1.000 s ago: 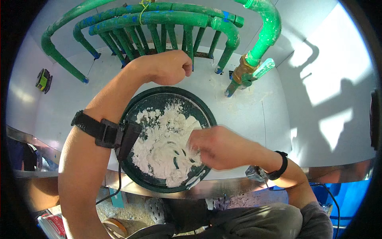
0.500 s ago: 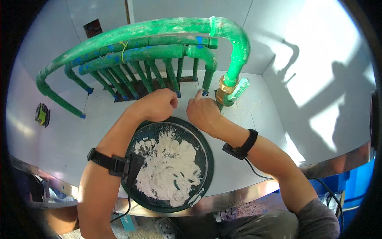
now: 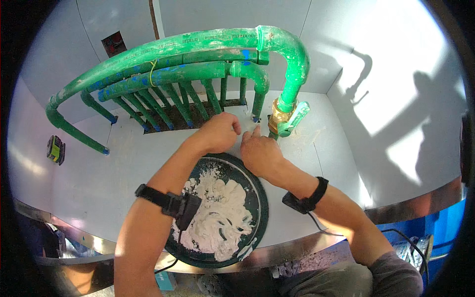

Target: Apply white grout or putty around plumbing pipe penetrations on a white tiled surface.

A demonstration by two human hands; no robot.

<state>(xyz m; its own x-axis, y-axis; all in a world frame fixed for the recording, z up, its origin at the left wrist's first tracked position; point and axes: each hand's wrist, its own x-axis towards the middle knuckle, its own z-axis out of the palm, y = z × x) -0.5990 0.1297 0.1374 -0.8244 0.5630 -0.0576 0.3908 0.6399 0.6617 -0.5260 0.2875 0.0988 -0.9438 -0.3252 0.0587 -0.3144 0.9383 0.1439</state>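
Observation:
My left hand (image 3: 220, 132) is closed, its fingers curled under beyond the far rim of the black basin (image 3: 261, 198). Whether anything is inside those fingers is hidden. Beside it, my right hand (image 3: 261, 152) points forward with the index finger stretched out, white on its tip. That fingertip is at the white panel, just short of the foot of a short green elbow pipe (image 3: 258, 99). White paste (image 3: 217, 218) lies spread in the basin below my hands. Right of my right hand stands a brass valve fitting (image 3: 282, 115) with a green lever handle (image 3: 298, 118).
A large green pipe (image 3: 198, 42) arches over several smaller pipes that go down into a rectangular cutout (image 3: 180, 119). A green and black tool battery or device (image 3: 56, 150) rests at the left. A metal edge (image 3: 307, 245) borders the panel in front of me.
My left hand has shifted right, closer to my right hand. My right hand has drawn back slightly from the elbow pipe's foot. The whole view has tilted a little.

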